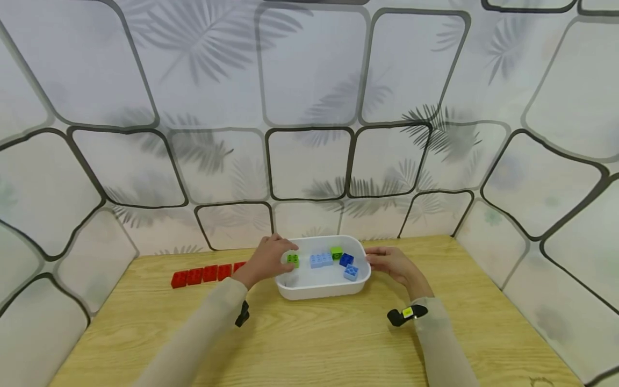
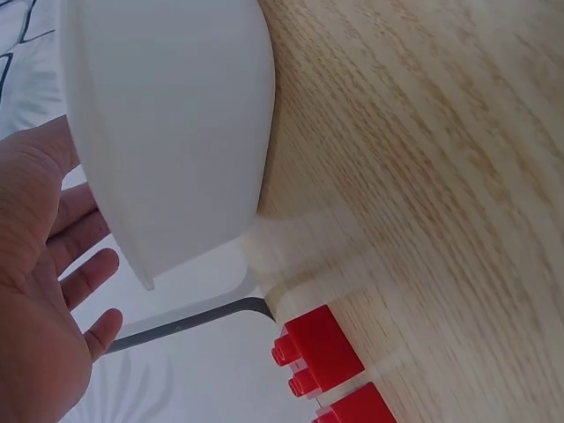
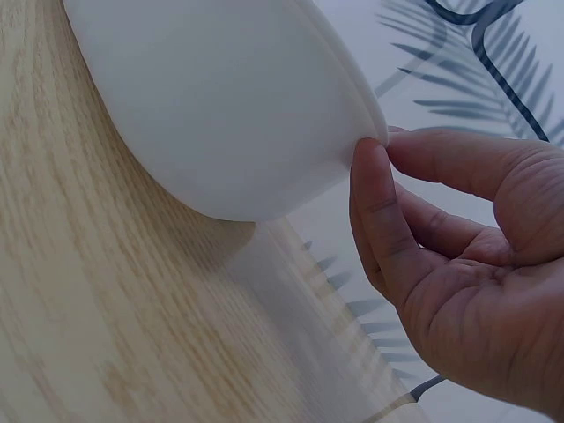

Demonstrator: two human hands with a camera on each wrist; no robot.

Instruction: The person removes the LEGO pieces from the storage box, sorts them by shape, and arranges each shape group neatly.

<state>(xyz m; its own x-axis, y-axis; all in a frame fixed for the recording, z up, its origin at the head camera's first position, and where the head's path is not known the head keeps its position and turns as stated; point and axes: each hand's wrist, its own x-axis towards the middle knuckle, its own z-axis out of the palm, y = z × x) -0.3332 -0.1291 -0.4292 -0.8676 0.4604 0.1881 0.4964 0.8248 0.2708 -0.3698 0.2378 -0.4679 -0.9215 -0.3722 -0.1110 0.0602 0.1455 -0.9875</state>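
Bricks in red [image 1: 208, 274] sit in a row along the wooden table's [image 1: 309, 338] far left edge, just left of a white plastic tub [image 1: 319, 290] standing mid-table near the back wall. A person's left hand [image 1: 268, 259] reaches over the tub's left rim, fingers loosely spread, touching or about to lift a green brick [image 1: 293, 260]; which, I cannot tell. Light-blue [image 1: 321, 260], green [image 1: 336, 252] and dark-blue bricks [image 1: 346, 259] lie inside. The right hand [image 1: 394, 264] steadies the right rim, thumb against it. Sorting seems under way; next comes a firm pinch.
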